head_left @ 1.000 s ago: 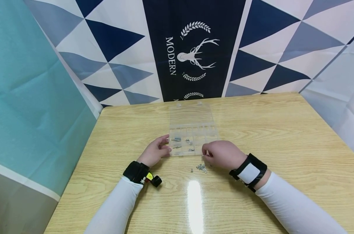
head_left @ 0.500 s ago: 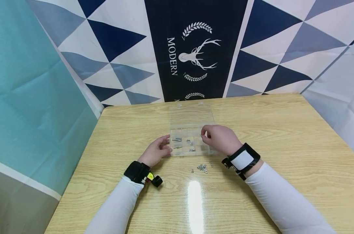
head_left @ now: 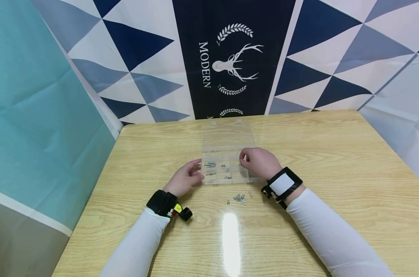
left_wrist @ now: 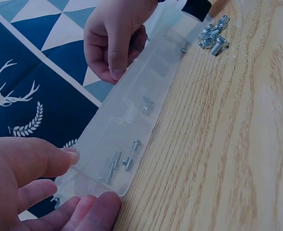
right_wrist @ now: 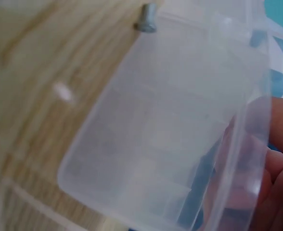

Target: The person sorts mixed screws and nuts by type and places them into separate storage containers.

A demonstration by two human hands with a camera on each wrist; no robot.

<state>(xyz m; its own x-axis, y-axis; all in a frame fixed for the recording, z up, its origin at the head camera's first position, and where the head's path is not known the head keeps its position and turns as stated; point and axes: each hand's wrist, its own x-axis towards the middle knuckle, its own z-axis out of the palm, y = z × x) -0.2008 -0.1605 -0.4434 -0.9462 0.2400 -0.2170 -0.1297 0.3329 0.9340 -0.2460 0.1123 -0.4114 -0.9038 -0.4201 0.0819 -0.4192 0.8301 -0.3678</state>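
A clear plastic compartment box (head_left: 237, 181) stands on the table with its lid (head_left: 227, 134) laid back away from me. My left hand (head_left: 184, 179) is at the box's left end, thumb and fingers apart, fingertips touching its edge and corner. Over the right compartments, my right hand (head_left: 261, 162) has its thumb and fingers curled together; I cannot tell whether they hold a small piece. Bolts (head_left: 210, 164) lie in the left compartments, and small metal pieces (head_left: 227, 168) sit in the middle ones. In the right wrist view the fingers (right_wrist: 281, 125) are at the box wall.
In front of the box lies a small pile of metal fasteners (head_left: 240, 198). A single screw (head_left: 228, 202) is left of the pile, and tiny pieces (head_left: 250, 195) are to its right. A patterned curtain (head_left: 227, 61) hangs behind the wooden table (head_left: 317, 154).
From in front of the box, my right hand has moved forward over its right compartments; a small piece showed at its fingertips earlier. The left hand has stayed at the left end.
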